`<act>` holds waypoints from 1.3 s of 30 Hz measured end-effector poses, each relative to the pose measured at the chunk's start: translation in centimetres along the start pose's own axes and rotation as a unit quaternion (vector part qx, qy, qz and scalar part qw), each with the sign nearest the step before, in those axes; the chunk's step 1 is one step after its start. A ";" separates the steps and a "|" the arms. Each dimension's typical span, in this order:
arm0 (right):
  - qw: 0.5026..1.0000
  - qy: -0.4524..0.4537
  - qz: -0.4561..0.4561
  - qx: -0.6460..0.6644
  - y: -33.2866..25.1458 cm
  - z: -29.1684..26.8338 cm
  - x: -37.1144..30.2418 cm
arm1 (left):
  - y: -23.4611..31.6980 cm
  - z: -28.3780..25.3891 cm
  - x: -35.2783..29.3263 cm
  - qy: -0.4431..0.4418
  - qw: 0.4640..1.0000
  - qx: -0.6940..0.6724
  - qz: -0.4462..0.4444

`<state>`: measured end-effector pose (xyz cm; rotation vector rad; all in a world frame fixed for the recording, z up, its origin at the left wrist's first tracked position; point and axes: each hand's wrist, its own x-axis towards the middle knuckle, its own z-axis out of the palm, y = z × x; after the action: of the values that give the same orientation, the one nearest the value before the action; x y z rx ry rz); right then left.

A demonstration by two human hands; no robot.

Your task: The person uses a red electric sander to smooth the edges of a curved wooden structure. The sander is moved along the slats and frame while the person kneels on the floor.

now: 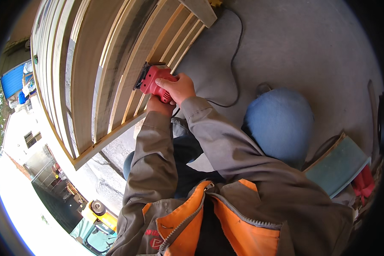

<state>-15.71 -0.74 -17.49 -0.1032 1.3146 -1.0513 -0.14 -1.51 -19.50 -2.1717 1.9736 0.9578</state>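
Observation:
Both hands hold a red power sander [155, 81] with a black base. Its base rests against the wooden slats of a large slatted frame [86, 81] that stands in front of me. My right hand [181, 88] is closed round the sander's body, with the thumb lying along its upper side. Below it, my left hand [158, 106] wraps the rear end of the tool; most of its fingers are hidden. A black cord [236, 55] trails from the sander across the grey floor to the right and back.
My bent knee in blue jeans [279, 123] stands right of my arms. A green box-like object [339, 165] and a red cloth-like item [363, 184] lie at the lower right. A yellow vehicle [104, 215] shows outside at the lower left. Bright daylight enters from the left.

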 end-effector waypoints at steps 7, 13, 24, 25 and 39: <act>0.999 0.049 -0.008 0.014 -3.4 -3.3 2.2 | 6.7 1.2 1.3 0.016 0.999 0.025 0.037; 0.992 0.111 -0.032 0.056 -4.6 -5.0 4.0 | 10.8 2.3 2.3 0.009 0.998 0.031 0.047; 0.986 0.111 -0.040 0.121 -3.9 -4.9 4.2 | 10.7 2.9 3.0 0.011 0.999 0.041 0.034; 0.988 0.106 -0.036 0.110 -3.6 -4.7 3.9 | 10.4 2.7 2.6 0.012 0.999 0.042 0.023; 0.991 0.025 -0.073 -0.108 9.6 5.2 -1.2 | -8.0 1.5 -2.1 0.015 0.726 -0.651 -0.221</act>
<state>-5.93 2.95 -20.73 -0.3427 1.4807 -1.0367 6.62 2.41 -22.59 -2.8554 0.4512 2.6463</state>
